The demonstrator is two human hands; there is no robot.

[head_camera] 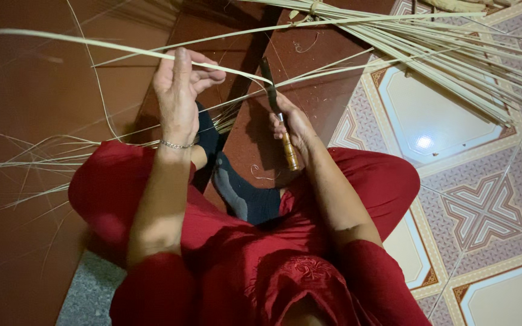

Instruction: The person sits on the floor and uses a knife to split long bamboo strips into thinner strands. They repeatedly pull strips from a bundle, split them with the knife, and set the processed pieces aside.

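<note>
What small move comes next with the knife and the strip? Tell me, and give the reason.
Probably draw the strip further along the blade. The left hand pinches the strip, which meets the knife held in the right hand, and most of its length lies on the left hand's side of the blade.

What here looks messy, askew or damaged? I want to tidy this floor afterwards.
Loose thin strips lie scattered at odd angles on the red floor beside the left knee, apart from the tied bundle. Small curled shavings lie near the feet. The strip in the left hand and the knife in the right hand look undamaged.
</note>
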